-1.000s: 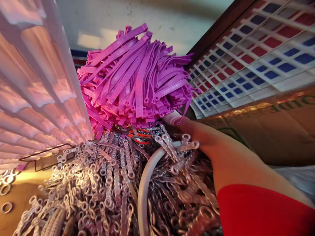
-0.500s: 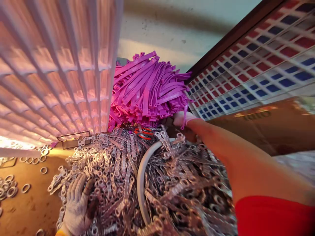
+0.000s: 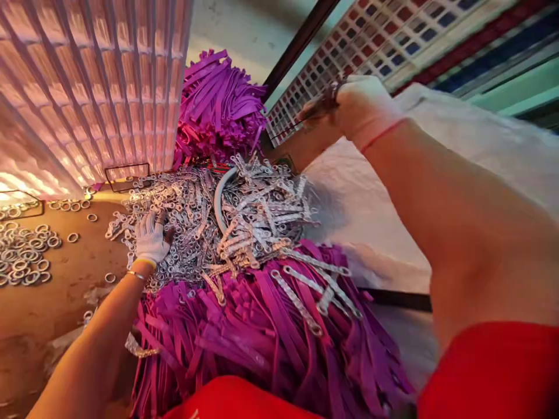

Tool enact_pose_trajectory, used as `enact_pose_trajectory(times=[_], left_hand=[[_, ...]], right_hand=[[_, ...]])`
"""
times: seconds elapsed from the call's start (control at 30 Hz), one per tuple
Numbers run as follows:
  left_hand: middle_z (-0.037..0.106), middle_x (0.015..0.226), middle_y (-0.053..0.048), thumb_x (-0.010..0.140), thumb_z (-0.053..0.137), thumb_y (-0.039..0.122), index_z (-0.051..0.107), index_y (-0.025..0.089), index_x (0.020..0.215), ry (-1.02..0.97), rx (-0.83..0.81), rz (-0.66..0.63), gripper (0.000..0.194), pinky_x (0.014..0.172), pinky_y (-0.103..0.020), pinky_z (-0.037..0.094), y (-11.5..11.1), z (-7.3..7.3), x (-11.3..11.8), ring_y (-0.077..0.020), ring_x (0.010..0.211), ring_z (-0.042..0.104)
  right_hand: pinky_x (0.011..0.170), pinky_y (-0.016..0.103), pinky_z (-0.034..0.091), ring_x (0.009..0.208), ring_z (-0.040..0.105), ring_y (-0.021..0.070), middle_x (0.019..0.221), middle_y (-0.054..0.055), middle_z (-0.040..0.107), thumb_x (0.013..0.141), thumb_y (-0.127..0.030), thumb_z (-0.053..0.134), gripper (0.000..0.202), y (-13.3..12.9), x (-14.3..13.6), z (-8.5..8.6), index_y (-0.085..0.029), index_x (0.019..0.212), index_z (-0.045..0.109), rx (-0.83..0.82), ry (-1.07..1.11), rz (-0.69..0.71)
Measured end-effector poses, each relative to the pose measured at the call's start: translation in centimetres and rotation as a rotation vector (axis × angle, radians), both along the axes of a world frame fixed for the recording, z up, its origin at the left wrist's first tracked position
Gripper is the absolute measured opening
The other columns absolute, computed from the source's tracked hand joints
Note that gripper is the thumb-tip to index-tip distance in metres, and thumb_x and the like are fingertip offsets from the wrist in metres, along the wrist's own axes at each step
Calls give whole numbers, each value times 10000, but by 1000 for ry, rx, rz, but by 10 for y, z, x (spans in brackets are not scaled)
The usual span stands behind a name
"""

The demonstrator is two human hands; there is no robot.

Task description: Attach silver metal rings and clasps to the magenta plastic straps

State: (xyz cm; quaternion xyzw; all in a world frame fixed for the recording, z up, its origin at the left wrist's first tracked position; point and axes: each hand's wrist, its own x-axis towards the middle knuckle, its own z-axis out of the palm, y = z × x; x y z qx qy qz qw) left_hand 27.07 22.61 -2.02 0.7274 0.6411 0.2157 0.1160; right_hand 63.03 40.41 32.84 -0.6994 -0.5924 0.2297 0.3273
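My left hand [image 3: 151, 238], in a pale knit glove with darkened thumb and fingertip, lies with its fingers stretched out on a heap of silver braided straps with ring ends [image 3: 192, 203]. My right hand [image 3: 364, 105], also gloved, is raised over white sheeting at the right. Its fingers look closed around something small and dark that blur keeps me from making out. A bundle of purple straps [image 3: 262, 326] lies just in front of my body, with several silver straps on top. A pale curved tube [image 3: 222, 198] rises from the heap.
Loose metal rings [image 3: 28, 253] lie on the brown surface at left. Tall ribbed translucent plastic [image 3: 131, 87] stands behind them. A second purple strap bundle [image 3: 222, 110] sits at the back. White grid mesh [image 3: 367, 41] and white sheeting [image 3: 371, 227] border the right side.
My right hand has come away from the back purple bundle and risen to the right. The view has pulled back, showing the near purple straps. My left hand stays on the silver heap.
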Motion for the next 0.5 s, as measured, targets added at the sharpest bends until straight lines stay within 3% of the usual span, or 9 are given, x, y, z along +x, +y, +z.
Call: enact_pose_trajectory(times=[0.07, 0.2, 0.3, 0.37, 0.43, 0.5], left_hand=[[291, 1591, -168, 911, 505, 387, 338, 158, 1544, 8, -83, -41, 693, 1197, -505, 183, 1, 9, -6, -348, 1464, 235], [306, 1578, -199, 848, 556, 310, 344, 135, 1528, 41, -182, -20, 734, 1164, -552, 256, -18, 39, -21, -380, 1452, 280], [324, 1557, -227, 858, 540, 300, 362, 81, 1496, -42, -112, -11, 698, 1175, -535, 277, -59, 60, -20, -367, 1453, 298], [431, 1485, -225, 847, 544, 267, 431, 55, 1434, -112, -91, -97, 635, 1168, -458, 333, -92, 73, -10, -323, 1407, 391], [554, 1372, -193, 833, 540, 222, 518, 75, 1352, -134, -87, -210, 540, 1129, -419, 398, -123, 89, 6, -288, 1318, 500], [623, 1291, -147, 851, 522, 210, 575, 122, 1287, -145, -70, -317, 449, 1098, -403, 435, -148, 113, 32, -257, 1244, 562]], right_hand=[[822, 285, 483, 716, 659, 55, 661, -42, 651, 1014, -115, 214, 407, -54, -15, 25, -165, 692, 457, -3, 129, 9], [696, 306, 539, 505, 532, 65, 583, -53, 572, 914, -271, 556, 237, -168, -33, 51, -174, 698, 566, -61, 442, 234], [520, 242, 483, 426, 392, 46, 554, -64, 502, 775, -343, 725, 218, -242, -34, 60, -183, 713, 590, -77, 558, 410], [401, 188, 333, 397, 316, 42, 522, -77, 430, 727, -408, 777, 320, -288, -29, 68, -202, 693, 535, -116, 588, 461], [370, 180, 187, 388, 245, 41, 508, -84, 390, 727, -456, 779, 366, -332, -19, 77, -215, 709, 504, -125, 574, 443], [389, 188, 180, 413, 286, 56, 533, -70, 430, 767, -459, 732, 294, -374, -5, 86, -221, 814, 566, -84, 474, 342]])
